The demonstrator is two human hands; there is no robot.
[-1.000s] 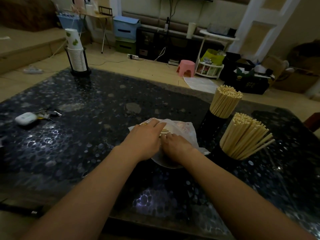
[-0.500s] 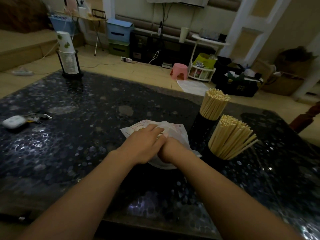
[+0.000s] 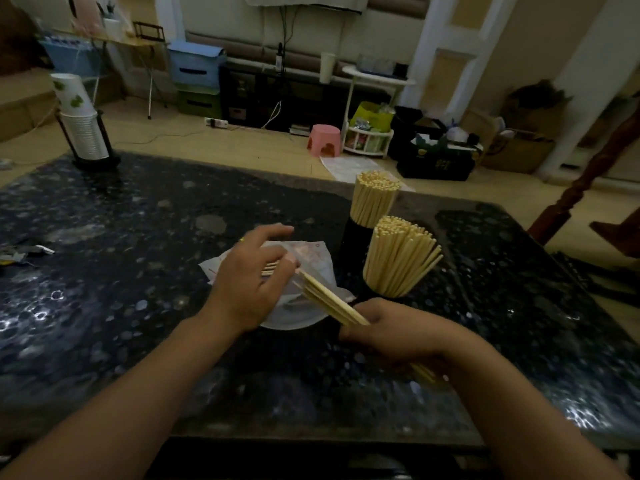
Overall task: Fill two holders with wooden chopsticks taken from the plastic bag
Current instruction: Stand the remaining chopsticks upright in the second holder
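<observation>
on the dark table (image 3: 121,306), right hand (image 3: 388,332) is gripping a chopstick bundle (image 3: 329,301) angling out of the plastic bag (image 3: 304,258). left hand (image 3: 249,275) is pressing the bag, fingers relaxed. both holders (image 3: 353,237) are sitting full just beside it.

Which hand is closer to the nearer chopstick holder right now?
The right hand. It grips a bundle of chopsticks just in front of the nearer holder, almost at its base. The left hand rests on the plastic bag, further off to the holder's left.

Two chopstick-filled holders (image 3: 356,237) (image 3: 384,292), one plastic bag (image 3: 311,258), two hands (image 3: 252,282) (image 3: 388,334).
</observation>
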